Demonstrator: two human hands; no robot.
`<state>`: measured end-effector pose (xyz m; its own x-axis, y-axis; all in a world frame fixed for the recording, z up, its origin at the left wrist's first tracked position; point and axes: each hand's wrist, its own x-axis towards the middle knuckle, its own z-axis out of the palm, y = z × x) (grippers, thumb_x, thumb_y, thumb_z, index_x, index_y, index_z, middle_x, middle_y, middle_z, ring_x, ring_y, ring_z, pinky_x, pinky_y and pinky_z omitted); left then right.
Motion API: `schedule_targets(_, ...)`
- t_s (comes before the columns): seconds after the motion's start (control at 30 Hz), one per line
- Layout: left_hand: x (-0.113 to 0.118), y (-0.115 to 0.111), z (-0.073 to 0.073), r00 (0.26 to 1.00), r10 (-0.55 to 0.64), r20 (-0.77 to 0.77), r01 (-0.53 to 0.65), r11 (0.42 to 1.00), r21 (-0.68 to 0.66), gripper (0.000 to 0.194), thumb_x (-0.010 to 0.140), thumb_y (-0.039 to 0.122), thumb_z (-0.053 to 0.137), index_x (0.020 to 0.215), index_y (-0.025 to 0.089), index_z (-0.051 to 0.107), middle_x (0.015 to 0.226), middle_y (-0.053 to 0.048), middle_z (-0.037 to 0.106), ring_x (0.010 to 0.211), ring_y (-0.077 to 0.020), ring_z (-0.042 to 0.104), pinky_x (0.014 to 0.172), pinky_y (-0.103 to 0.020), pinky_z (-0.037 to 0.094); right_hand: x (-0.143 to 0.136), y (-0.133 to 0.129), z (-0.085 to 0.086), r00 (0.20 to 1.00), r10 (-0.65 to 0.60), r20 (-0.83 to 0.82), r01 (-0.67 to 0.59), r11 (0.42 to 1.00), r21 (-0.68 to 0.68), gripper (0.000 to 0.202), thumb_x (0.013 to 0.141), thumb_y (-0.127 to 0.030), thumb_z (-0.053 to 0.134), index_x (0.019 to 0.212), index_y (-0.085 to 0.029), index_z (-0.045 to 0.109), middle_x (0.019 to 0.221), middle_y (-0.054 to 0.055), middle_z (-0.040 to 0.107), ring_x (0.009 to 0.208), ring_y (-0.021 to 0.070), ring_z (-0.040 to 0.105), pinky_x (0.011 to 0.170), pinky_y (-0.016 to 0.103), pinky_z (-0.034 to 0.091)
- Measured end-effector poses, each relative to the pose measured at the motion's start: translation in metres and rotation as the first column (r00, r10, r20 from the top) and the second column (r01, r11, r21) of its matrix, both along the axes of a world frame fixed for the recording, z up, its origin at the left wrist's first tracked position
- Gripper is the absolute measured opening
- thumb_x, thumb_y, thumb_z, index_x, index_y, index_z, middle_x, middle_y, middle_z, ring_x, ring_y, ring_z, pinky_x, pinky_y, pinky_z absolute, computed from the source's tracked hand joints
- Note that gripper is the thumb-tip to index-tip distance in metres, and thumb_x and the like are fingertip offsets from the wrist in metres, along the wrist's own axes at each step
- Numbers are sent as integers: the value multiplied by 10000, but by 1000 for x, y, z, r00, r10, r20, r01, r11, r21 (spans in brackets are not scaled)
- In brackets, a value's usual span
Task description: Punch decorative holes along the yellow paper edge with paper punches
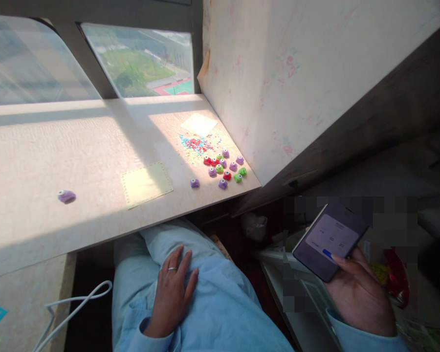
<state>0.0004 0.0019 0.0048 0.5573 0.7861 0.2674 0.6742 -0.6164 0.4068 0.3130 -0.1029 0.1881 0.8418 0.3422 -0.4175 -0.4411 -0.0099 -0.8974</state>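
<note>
In my right hand (pixel 359 288) is a smartphone (pixel 332 242) with its screen lit, my thumb on a blue button near its lower edge. My left hand (pixel 174 291), wearing a ring, lies with fingers apart on the light-blue cloth over my lap. On the tabletop, a single purple piece with a white eye-like dot (pixel 66 196) sits at the left. Several similar purple, green and red pieces (pixel 227 176) are grouped near the right corner. Between them lies a pale yellow paper (pixel 146 185) with small marks or holes along its edges.
Colourful tiny bits (pixel 197 144) are scattered beside a pale sheet (pixel 200 124) at the back right. A floral-patterned panel (pixel 289 88) rises along the table's right side. A white cable (pixel 80 298) loops at the lower left. Windows (pixel 143 61) stand behind the table (pixel 33 156).
</note>
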Motion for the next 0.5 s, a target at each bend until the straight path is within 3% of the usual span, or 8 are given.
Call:
schedule_targets(0.17, 0, 0, 0, 1000, -2, -7, 2, 1000, 13, 419, 1003, 396, 502, 1354, 169, 525, 1437, -181, 500, 1294, -335, 507, 984, -519, 524, 1, -3, -1, 999, 39, 30, -39, 999, -29, 795, 569, -253, 842, 1331, -294, 618, 1208, 89, 715, 1253, 353, 599, 1116, 562, 426)
schedule_targets(0.37, -2, -1, 2, 1000, -9, -28, 9, 1000, 0, 423, 1003, 404, 498, 1353, 170, 531, 1447, -186, 503, 1300, -342, 521, 975, -527, 543, -1, -8, 5, 993, 113, -16, -112, 992, 49, 729, 663, -276, 794, 1365, -292, 597, 1275, 102, 687, 1294, 338, 573, 1142, 551, 410)
schedule_targets(0.5, -9, -3, 19, 998, -62, 27, 62, 998, -9, 410, 996, 416, 503, 1340, 201, 556, 1436, -159, 537, 1305, -327, 549, 995, -513, 555, -2, -12, 4, 986, 166, 10, -166, 984, 61, 787, 632, -260, 802, 1384, -309, 575, 1368, 88, 639, 1292, 315, 579, 1182, 536, 356)
